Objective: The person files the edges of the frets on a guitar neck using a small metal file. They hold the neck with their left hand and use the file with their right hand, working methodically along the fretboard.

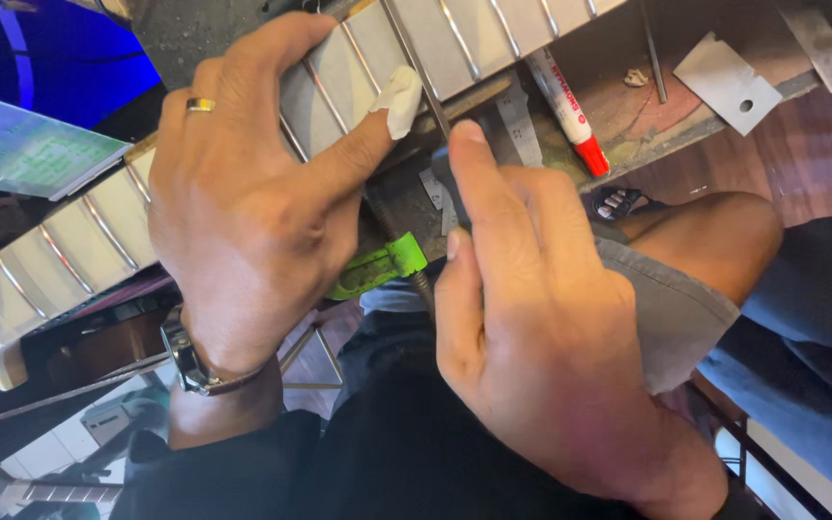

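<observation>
A: Where's the guitar neck [358,58]?
B: Under the left hand [243,212], which lies spread across it, thumb bandaged. The right hand [532,327] pinches a thin metal tool [440,125].
A: Labels?
B: A red-capped white marker [565,106] beside.

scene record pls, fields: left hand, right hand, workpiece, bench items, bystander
left hand: left hand with gold ring and wristwatch, pressed flat on the neck, thumb wrapped in white tape
right hand: right hand pinching a thin dark metal tool at the neck's edge
workpiece: taped guitar neck with metal frets, lying diagonally
bench items: red-capped white marker pen; flat grey metal plate with a hole; green clamp part under the neck
bystander: another person's bare knee and sandalled foot, right of frame
</observation>
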